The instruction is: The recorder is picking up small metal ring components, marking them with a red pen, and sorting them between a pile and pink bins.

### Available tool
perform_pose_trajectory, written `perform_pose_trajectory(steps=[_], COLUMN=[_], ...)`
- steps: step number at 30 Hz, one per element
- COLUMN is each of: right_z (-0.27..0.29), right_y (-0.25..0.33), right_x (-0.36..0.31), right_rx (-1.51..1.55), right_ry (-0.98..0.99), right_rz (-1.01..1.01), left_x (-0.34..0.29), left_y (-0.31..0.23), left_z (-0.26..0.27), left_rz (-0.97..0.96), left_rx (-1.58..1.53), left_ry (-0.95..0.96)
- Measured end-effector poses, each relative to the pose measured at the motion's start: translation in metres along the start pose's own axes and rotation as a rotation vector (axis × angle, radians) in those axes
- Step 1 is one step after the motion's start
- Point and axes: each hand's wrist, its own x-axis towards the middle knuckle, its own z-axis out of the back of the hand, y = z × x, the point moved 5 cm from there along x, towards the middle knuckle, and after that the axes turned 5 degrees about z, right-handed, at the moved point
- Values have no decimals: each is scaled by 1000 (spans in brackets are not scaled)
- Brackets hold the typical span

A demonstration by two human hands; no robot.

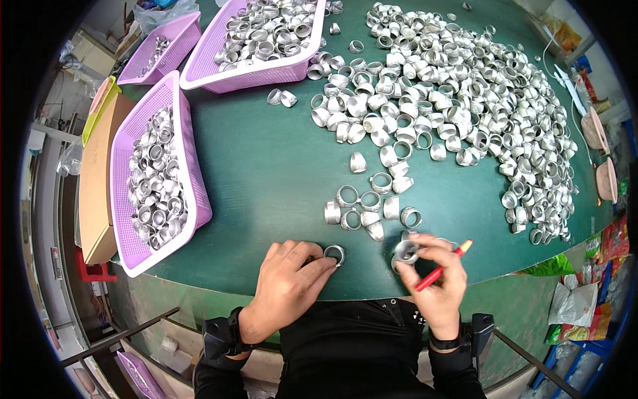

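Observation:
My left hand (289, 279) rests low on the table near its front edge, its thumb and fingers closed on a silver metal ring (334, 255). To the right, my right hand (438, 276) pinches another silver ring (405, 251) between thumb and fingertips, slightly blurred. A red pencil-like stick (430, 278) with a pale yellowish end lies across the same hand, tucked between its fingers. Just beyond my hands sits a small group of loose rings (369, 201), some upright and some on their sides.
A large heap of silver rings (452, 100) spreads over the green table (252, 179) at the far right. Along the left stand purple plastic baskets with rings: one near (199, 206), one farther back (246, 81), and a smaller one (186, 30). A cardboard box (100, 179) stands beside them.

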Motion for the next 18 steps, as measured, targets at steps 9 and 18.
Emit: perform_pose_trajectory(steps=[9, 18], right_z=[41, 47], right_y=[-23, -25], right_x=[-15, -19], right_rx=[-355, -318], right_ry=[11, 18], right_rz=[-99, -132], left_x=[0, 2], left_y=[4, 3], left_z=[-1, -8], left_rz=[155, 143], left_rx=[-71, -98], left_ry=[72, 52])
